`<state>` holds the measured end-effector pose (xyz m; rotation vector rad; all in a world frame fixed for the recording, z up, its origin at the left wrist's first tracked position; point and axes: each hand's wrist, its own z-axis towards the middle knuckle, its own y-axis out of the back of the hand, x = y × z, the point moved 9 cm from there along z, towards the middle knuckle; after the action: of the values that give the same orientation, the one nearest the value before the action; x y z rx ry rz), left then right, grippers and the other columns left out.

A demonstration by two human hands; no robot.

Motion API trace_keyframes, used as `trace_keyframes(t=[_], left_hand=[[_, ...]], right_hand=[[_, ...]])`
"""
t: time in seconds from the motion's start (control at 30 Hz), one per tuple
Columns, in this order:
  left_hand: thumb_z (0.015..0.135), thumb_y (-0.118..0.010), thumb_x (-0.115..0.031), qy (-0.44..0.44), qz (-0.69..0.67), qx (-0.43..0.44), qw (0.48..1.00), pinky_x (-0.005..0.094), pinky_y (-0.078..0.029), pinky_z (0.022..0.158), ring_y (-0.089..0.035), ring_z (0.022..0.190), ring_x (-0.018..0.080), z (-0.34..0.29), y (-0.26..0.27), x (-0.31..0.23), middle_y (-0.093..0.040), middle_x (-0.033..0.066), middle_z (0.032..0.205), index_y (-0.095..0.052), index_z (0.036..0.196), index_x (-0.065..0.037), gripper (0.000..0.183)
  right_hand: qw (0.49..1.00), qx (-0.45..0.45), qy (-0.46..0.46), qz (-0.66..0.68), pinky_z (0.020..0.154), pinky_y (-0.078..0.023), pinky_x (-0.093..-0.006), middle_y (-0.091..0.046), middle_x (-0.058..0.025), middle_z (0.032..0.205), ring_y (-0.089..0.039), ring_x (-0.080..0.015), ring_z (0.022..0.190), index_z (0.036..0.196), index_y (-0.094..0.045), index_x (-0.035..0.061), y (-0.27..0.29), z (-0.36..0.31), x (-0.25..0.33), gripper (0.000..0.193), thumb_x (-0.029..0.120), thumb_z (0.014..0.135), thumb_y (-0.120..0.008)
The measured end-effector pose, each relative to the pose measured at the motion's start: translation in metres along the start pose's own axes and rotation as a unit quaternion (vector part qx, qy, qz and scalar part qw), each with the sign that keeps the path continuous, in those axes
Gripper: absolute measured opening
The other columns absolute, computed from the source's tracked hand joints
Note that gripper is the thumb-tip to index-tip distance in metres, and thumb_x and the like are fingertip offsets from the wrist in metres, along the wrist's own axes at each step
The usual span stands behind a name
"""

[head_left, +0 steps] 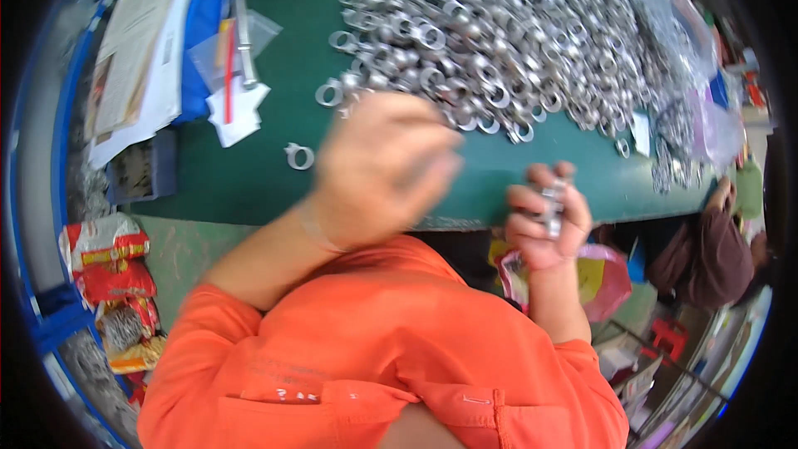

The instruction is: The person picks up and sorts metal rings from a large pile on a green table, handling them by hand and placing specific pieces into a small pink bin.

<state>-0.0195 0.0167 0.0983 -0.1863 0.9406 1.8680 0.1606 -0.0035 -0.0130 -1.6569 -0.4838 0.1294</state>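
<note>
A large heap of silvery metal rings (465, 41) covers the far middle and right of the green table (241, 183). My left hand (382, 158) is raised over the table at the near edge of the heap, its fingers smeared by motion, so what they hold cannot be made out. At the table's front edge, my right hand (544, 220) is closed, palm up, around a small silvery metal ring (552, 206); whether more than one is in it is unclear. Left of my left hand, a single ring with a small lug (299, 156) lies apart on the tabletop.
Papers and a blue folder (204, 25) lie at the far left, near a red pen (229, 75) and white paper scraps. A grey box (143, 168) sits at the left edge. Clear plastic bags (673, 33) border the heap's right. Another person's dark sleeve (706, 258) shows at right.
</note>
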Motion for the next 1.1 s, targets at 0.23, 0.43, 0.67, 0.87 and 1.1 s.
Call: trace_keyframes(t=[0.23, 0.43, 0.67, 0.87, 1.1], left_hand=[[0.068, -0.073, -0.005, 0.334, 0.131, 0.074, 0.93, 0.0205, -0.037, 0.055, -0.039, 0.058, 0.0083, -0.079, 0.06, 0.101, -0.047, 0.0018, 0.08, -0.059, 0.094, -0.001, 0.029], [0.067, -0.069, 0.003, 0.304, 0.091, 0.161, 0.935, 0.0203, -0.04, 0.059, -0.046, 0.066, 0.0092, -0.083, 0.025, 0.089, -0.049, 0.0032, 0.089, -0.058, 0.091, 0.001, 0.027], [0.063, -0.075, -0.004, 0.234, 0.076, 0.159, 0.956, 0.0283, -0.045, 0.065, -0.054, 0.076, 0.0186, -0.068, 0.006, 0.064, -0.051, 0.0076, 0.09, -0.057, 0.091, -0.002, 0.033], [0.067, -0.069, 0.002, 0.199, 0.06, 0.138, 0.969, 0.0281, -0.046, 0.064, -0.055, 0.075, 0.0208, -0.063, -0.003, 0.049, -0.051, 0.0092, 0.09, -0.06, 0.09, -0.002, 0.025], [0.079, -0.061, 0.003, 0.421, -0.328, 0.061, 0.844, 0.0245, -0.05, 0.07, -0.059, 0.078, 0.0142, -0.082, -0.025, 0.07, -0.056, 0.008, 0.092, -0.059, 0.088, 0.004, 0.009]], right_hand=[[0.894, -0.361, 0.265, -0.022, 0.041, -0.035, -0.0203, -0.055, -0.0054, 0.084, -0.049, -0.0155, 0.065, 0.092, -0.054, 0.0095, 0.173, -0.199, 0.133, 0.008, 0.011, 0.084, -0.055], [0.698, -0.689, 0.192, 0.036, 0.069, -0.05, -0.0429, -0.056, -0.0144, 0.092, -0.057, -0.0297, 0.081, 0.098, -0.049, 0.0025, 0.386, -0.309, 0.103, 0.018, 0.016, 0.086, -0.049], [0.553, -0.706, 0.246, -0.367, 0.044, -0.039, -0.0262, -0.053, -0.0064, 0.08, -0.048, -0.0135, 0.054, 0.096, -0.05, 0.0038, 0.324, -0.305, 0.202, 0.015, 0.014, 0.085, -0.049], [0.563, -0.361, 0.491, -0.558, 0.082, -0.043, -0.0246, -0.055, -0.0099, 0.109, -0.053, -0.015, 0.092, 0.112, -0.051, -0.0013, 0.051, -0.142, 0.173, 0.025, 0.0, 0.087, -0.049], [0.775, -0.041, 0.093, -0.624, 0.07, -0.047, -0.0221, -0.06, -0.0061, 0.093, -0.057, -0.0098, 0.078, 0.109, -0.054, -0.0015, -0.017, 0.013, -0.008, 0.024, 0.0, 0.086, -0.053]])
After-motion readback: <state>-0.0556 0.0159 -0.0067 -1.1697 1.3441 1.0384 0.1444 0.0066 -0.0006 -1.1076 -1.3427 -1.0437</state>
